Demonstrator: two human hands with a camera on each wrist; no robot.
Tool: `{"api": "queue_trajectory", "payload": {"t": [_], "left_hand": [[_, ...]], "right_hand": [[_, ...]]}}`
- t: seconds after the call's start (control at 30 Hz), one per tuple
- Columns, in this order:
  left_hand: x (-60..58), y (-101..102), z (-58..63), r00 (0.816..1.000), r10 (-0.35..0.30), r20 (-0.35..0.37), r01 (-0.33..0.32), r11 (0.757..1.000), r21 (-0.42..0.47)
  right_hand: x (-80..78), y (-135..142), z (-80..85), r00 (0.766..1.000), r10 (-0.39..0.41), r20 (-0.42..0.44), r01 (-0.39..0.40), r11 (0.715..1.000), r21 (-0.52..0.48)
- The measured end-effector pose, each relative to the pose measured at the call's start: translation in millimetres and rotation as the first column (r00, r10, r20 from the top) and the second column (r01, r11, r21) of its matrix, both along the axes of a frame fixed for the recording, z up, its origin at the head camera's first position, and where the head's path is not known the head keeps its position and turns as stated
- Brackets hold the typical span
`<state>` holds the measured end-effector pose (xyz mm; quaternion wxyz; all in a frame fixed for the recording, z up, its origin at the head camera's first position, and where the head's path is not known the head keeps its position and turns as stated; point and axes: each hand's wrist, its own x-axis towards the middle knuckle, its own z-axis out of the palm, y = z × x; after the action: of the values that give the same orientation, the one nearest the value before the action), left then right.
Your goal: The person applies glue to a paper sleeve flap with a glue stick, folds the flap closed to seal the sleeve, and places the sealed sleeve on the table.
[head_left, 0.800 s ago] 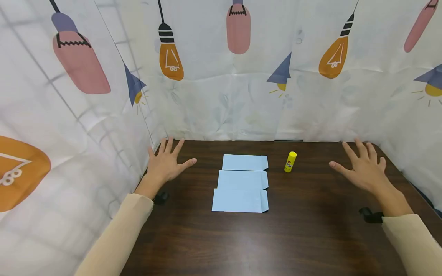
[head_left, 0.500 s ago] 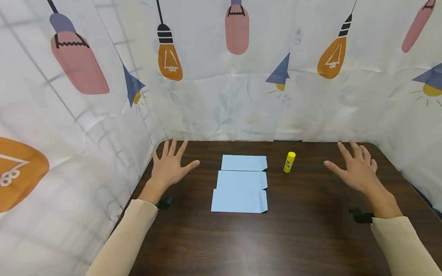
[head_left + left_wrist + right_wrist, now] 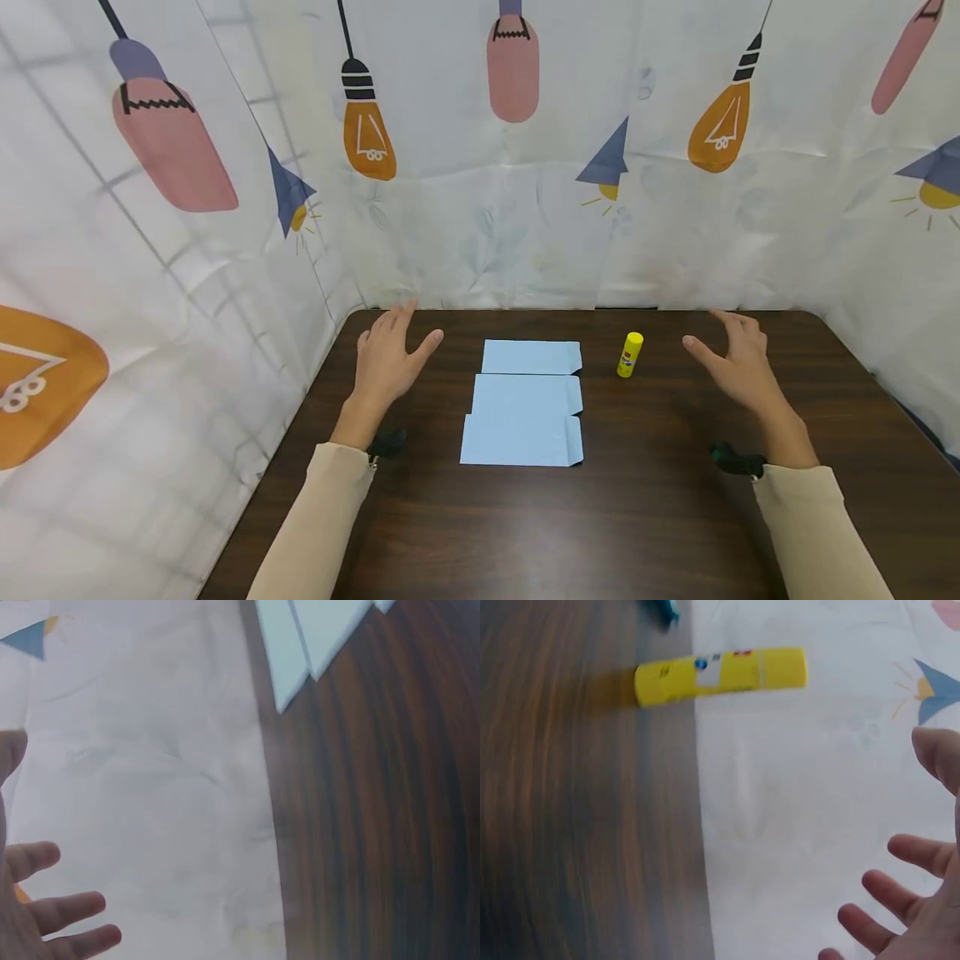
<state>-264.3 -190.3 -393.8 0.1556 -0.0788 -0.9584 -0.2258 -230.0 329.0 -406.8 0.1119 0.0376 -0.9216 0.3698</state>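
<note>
Three pale blue paper pieces, like envelopes with a short flap at the right end, lie in a column on the dark wooden table: a back one (image 3: pixel 529 357), a middle one (image 3: pixel 521 393) and a front one (image 3: pixel 513 442). Right of them a yellow glue stick (image 3: pixel 630 356) (image 3: pixel 720 676) stands upright. My left hand (image 3: pixel 386 362) is held left of the papers, fingers spread and holding nothing. On the other side, my right hand (image 3: pixel 741 367) hovers right of the glue stick, thumb towards it, also with nothing in it.
The dark wooden table (image 3: pixel 525 533) ends at a white curtain (image 3: pixel 450 242) printed with lamps, which hangs along the back and sides. Each wrist carries a dark strapped-on camera, one by the left sleeve (image 3: pixel 315 517), one by the right sleeve (image 3: pixel 817 525).
Both hands have moved inward, the left one to the right and the right one to the left, with fingers less spread. Papers and glue stick have stayed in place.
</note>
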Motion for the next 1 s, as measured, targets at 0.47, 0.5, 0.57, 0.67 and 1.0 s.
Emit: {"api": "queue_trajectory", "payload": {"t": [0.47, 0.5, 0.57, 0.67, 1.0], "left_hand": [[-21.0, 34.9, -0.9, 0.969, 0.059, -0.241, 0.081, 0.843, 0.532], [-22.1, 36.9, -1.8, 0.966, 0.063, -0.252, 0.089, 0.831, 0.548], [-23.0, 40.5, -3.9, 0.962, 0.061, -0.265, 0.105, 0.815, 0.570], [-22.4, 44.4, -8.9, 0.967, 0.048, -0.249, 0.110, 0.805, 0.582], [-28.3, 52.4, -27.9, 0.978, -0.053, -0.202, 0.158, 0.822, 0.548]], "right_hand": [[-23.0, -36.4, -11.0, 0.995, -0.093, -0.040, 0.073, 0.936, -0.345], [-24.9, -38.1, -11.8, 0.995, -0.095, -0.037, 0.075, 0.928, -0.364], [-28.7, -41.0, -13.4, 0.994, -0.103, -0.027, 0.083, 0.914, -0.397], [-32.8, -45.0, -15.6, 0.994, -0.113, -0.007, 0.099, 0.898, -0.429], [-39.6, -50.7, -29.5, 0.998, -0.048, 0.031, 0.057, 0.889, -0.454]]}}
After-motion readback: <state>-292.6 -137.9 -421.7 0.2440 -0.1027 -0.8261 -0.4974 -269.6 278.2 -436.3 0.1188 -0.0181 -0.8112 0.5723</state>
